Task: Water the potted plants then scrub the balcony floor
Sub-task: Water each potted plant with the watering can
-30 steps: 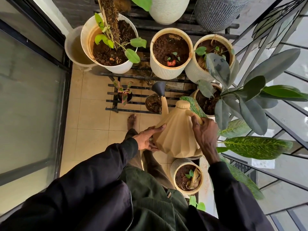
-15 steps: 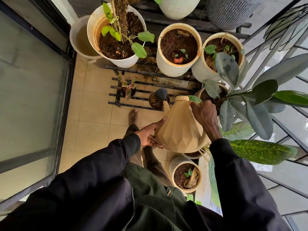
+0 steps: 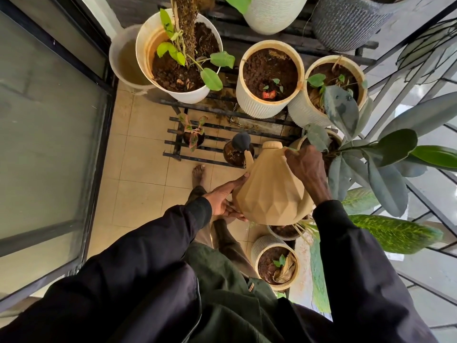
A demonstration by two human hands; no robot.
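Observation:
A beige faceted watering can [image 3: 269,191] is tipped forward, its dark rose head [image 3: 241,141] hanging over a small dark pot [image 3: 235,154] on the low black rack. My right hand [image 3: 305,169] grips the can's handle near the top. My left hand [image 3: 223,198] supports the can's lower left side with straight fingers. Several cream pots with soil stand behind: a large white one [image 3: 180,58], a ribbed one [image 3: 269,78] and another [image 3: 331,87] at the right.
A small red-leafed plant [image 3: 194,133] sits on the black slatted rack [image 3: 173,141]. A ribbed pot [image 3: 275,262] stands by my legs. Big rubber-plant leaves [image 3: 385,164] and the railing crowd the right. A glass door [image 3: 44,134] bounds the left; beige floor tiles [image 3: 138,169] lie between.
The can has shifted slightly forward and tipped further, so its rose head now hangs over the small dark pot. Both hands keep their places on it.

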